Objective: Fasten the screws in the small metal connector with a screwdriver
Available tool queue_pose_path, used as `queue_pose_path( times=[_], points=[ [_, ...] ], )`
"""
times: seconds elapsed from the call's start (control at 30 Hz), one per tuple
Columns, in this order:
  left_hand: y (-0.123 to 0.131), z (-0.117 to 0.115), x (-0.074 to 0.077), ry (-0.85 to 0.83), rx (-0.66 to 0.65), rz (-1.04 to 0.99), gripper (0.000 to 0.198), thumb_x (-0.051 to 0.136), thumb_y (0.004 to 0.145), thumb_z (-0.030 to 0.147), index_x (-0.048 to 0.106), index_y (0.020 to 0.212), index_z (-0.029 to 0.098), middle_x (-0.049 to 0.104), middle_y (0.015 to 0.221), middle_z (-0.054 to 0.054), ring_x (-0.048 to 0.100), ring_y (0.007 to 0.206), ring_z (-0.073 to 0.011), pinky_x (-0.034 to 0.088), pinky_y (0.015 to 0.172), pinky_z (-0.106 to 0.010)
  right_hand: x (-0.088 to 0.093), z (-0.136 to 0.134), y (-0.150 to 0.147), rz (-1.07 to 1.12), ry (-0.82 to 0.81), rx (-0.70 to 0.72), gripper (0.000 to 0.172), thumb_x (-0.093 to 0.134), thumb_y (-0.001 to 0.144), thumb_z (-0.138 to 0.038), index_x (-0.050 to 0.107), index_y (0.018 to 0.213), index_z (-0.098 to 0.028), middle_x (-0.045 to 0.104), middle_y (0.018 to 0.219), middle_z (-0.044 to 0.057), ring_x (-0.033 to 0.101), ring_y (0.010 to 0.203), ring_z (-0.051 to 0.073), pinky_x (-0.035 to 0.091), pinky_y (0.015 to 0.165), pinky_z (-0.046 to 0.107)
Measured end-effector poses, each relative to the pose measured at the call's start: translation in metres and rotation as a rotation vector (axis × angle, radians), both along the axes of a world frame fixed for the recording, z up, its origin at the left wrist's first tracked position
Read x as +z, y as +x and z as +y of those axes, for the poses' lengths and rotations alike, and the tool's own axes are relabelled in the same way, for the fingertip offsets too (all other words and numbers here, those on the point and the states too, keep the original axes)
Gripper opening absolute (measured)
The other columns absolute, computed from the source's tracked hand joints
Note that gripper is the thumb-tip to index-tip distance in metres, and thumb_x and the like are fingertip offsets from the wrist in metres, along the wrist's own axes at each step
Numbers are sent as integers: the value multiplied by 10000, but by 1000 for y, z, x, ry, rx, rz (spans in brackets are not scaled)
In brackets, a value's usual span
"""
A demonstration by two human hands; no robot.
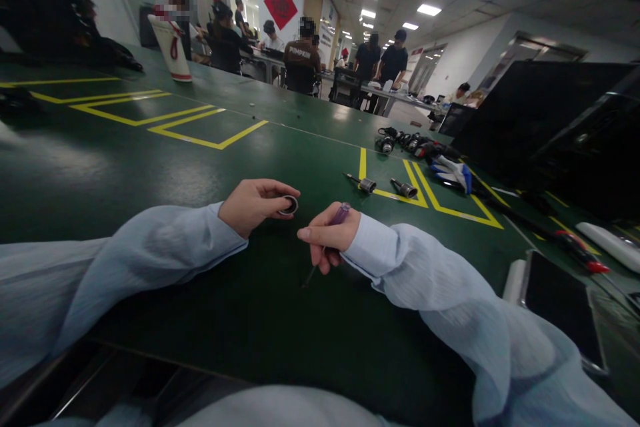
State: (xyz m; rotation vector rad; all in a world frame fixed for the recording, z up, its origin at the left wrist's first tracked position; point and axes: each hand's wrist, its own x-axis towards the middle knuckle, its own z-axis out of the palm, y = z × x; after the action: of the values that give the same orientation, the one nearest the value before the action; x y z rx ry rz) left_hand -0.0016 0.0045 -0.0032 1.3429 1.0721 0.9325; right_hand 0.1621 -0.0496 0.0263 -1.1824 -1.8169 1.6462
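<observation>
My left hand (257, 205) pinches a small round metal ring (289, 205) between thumb and fingers, its opening turned towards me. Only the ring's near end shows; the fingers hide its far side. To the right of it, my right hand (333, 235) is closed around a screwdriver (341, 213) with a translucent purple handle. Its thin shaft points down and left, below the fingers, apart from the ring. Both hands are held over the green table (225, 313). Beyond my right hand lie two metal cylinders with thin shafts, one (367, 185) nearer and the other (405, 188) further right.
Yellow tape (220, 145) outlines areas on the tabletop. At right lie a white-and-blue glove (453, 173), dark tools (395, 140), a red-and-black screwdriver (580, 250) and a dark flat-screen device (563, 307). A paper cup (173, 50) stands far left. Several people are in the background.
</observation>
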Motion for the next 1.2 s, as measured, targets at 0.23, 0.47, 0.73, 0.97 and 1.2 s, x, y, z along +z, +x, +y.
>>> queue_pose_path(
  times=[0.23, 0.47, 0.73, 0.97, 1.2],
  points=[
    [-1, -1, 0, -23, -8, -3, 296, 704, 537, 183, 668, 822, 111, 677, 719, -51, 632, 698, -169, 530, 677, -285, -1, 5, 5, 60, 1, -24, 383, 570, 719, -407, 554, 471, -115, 531, 349, -7, 420, 284, 46, 313, 301, 150],
    [3, -9, 8, -155, -29, -93, 268, 649, 534, 90, 679, 799, 113, 682, 752, -65, 645, 752, -196, 533, 722, -308, -5, 24, 16, 272, 33, -318, 381, 467, 751, -356, 552, 458, -126, 573, 381, 32, 424, 287, 66, 335, 292, 171],
    [4, -8, 7, -147, 24, -110, 242, 647, 546, 92, 677, 786, 111, 679, 744, -59, 646, 716, -179, 533, 726, -304, -12, 13, 12, -147, 525, -213, 375, 457, 801, -321, 539, 481, -142, 494, 400, -16, 439, 371, 59, 327, 393, 180],
    [4, -8, 8, -167, 20, -112, 273, 645, 543, 90, 675, 813, 108, 681, 748, -61, 645, 706, -172, 526, 675, -265, -13, 9, 11, -351, 916, 74, 362, 454, 822, -281, 538, 499, -142, 499, 475, -18, 443, 458, 60, 314, 500, 211],
    [5, -12, 10, -153, 18, -76, 291, 638, 531, 89, 680, 817, 123, 684, 765, -56, 643, 718, -177, 519, 689, -281, -8, 8, 12, -316, 863, 58, 374, 444, 831, -285, 548, 499, -144, 482, 453, -26, 433, 443, 59, 303, 477, 204]
  ],
)
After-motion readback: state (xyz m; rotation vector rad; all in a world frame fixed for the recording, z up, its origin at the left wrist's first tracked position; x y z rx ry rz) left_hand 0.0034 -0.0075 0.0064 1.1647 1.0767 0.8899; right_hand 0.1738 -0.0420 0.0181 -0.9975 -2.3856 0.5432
